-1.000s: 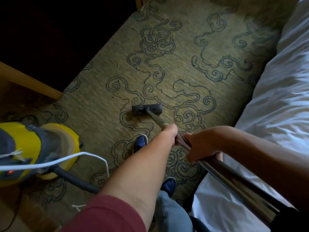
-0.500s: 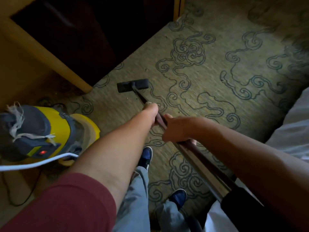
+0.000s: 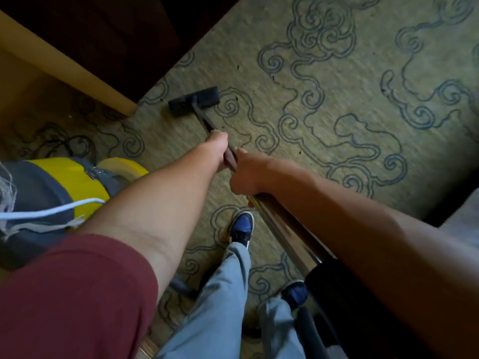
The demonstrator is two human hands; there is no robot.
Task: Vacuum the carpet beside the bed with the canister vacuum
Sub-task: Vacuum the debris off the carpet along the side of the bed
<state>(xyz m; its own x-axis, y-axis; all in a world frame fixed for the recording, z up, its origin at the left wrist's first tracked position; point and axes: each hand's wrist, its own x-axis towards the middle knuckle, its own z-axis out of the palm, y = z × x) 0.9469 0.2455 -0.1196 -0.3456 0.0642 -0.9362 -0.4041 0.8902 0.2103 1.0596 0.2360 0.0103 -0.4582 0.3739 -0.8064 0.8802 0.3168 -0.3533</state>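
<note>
With the canister (image 3: 64, 182) parked at left, left hand (image 3: 217, 151) and right hand (image 3: 248, 174) both clamp the wand (image 3: 282, 229), floor head (image 3: 194, 101) on the carpet (image 3: 337, 104). Wand's rigid, probably light; gripping mid-tube steers it fine.

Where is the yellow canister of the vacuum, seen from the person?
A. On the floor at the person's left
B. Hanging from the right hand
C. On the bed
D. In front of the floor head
A: the yellow canister sits on the floor beside the left arm, behind the floor head.
</note>
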